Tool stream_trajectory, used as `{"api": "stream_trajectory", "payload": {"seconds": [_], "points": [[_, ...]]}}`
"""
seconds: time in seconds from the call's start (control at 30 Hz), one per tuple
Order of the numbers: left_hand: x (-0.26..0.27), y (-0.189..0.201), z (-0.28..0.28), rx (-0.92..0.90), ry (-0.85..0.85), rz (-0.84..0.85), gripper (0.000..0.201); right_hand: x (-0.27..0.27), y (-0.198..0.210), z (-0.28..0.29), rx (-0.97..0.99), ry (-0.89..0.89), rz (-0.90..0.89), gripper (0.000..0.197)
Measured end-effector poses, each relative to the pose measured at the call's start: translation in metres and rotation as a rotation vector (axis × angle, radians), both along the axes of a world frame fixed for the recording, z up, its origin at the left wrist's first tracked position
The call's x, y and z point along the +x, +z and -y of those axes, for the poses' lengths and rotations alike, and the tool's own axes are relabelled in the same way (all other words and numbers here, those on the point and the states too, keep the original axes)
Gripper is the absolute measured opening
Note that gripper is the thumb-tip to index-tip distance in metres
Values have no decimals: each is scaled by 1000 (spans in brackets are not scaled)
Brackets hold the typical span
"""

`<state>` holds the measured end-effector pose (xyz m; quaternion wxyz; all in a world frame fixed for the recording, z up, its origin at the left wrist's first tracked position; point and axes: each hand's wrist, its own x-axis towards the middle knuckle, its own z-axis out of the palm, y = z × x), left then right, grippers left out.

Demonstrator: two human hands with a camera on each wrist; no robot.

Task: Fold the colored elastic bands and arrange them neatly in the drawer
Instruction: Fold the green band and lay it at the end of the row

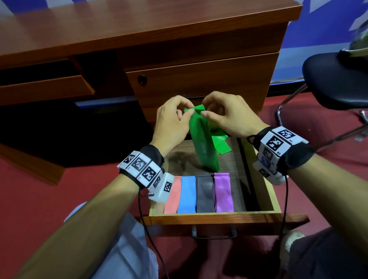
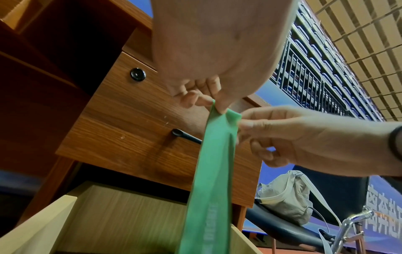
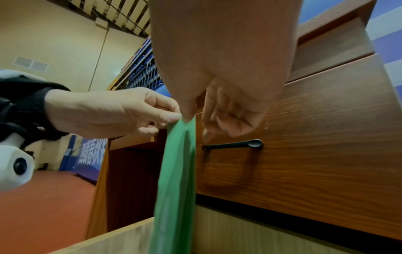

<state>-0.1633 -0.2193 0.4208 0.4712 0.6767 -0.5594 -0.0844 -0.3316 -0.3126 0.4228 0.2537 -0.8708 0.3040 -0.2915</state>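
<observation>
Both hands hold a green elastic band (image 1: 202, 138) (image 2: 211, 173) (image 3: 174, 180) up above the open drawer (image 1: 263, 188). My left hand (image 1: 173, 118) (image 2: 208, 101) pinches its top left corner, my right hand (image 1: 220, 114) (image 3: 191, 116) pinches the top right corner. The band hangs straight down, its lower end near the drawer floor. A loose green piece (image 1: 284, 144) lies on the drawer floor behind it; whether it is part of the same band I cannot tell. Pink (image 1: 173, 196), blue (image 1: 187, 195), grey (image 1: 205, 194) and purple (image 1: 223, 193) folded bands lie side by side at the drawer's front.
The brown desk (image 1: 131, 25) stands behind, with a shut upper drawer (image 1: 201, 81) and its black handle (image 3: 234, 145). A black chair (image 1: 334, 84) with a beige bag (image 2: 287, 199) stands at the right. Red floor (image 1: 33, 188) surrounds the drawer. My knees are below its front.
</observation>
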Motion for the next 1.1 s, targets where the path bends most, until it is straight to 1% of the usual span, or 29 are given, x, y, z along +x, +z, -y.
{"api": "stream_trajectory", "payload": {"seconds": [0.07, 0.23, 0.27, 0.33, 0.43, 0.53, 0.63, 0.73, 0.8, 0.83, 0.93, 1.1], "points": [[4, 1, 0, -54, 53, 0, 6, -4, -5, 11, 32, -32, -121, 25], [10, 0, -3, -108, 118, 72, 6, -18, -34, 35, 125, -72, -625, 31], [11, 0, -3, -110, 120, 85, 6, -18, -40, 37, 129, -78, -700, 32], [14, -2, -2, -103, 132, 98, 6, -16, -55, 40, 148, -96, -796, 33], [19, -6, 0, -59, 157, 103, 8, -9, -82, 39, 202, -130, -882, 32], [22, -10, 3, -5, 170, 88, 10, -2, -110, 38, 231, -147, -915, 33], [20, -13, 7, 23, 155, 93, 11, 1, -129, 43, 203, -165, -966, 35], [15, -15, 7, 44, 121, 121, 11, 5, -134, 50, 132, -189, -1062, 35], [12, -18, 9, 65, 97, 158, 10, 12, -137, 56, 84, -165, -1162, 28], [12, -19, 9, 73, 91, 172, 10, 17, -138, 58, 53, -145, -1185, 29], [11, -22, 12, 87, 86, 183, 11, 29, -141, 63, -58, -80, -1178, 35], [9, -24, 14, 105, 91, 155, 11, 42, -153, 61, -123, -43, -1222, 36]]}}
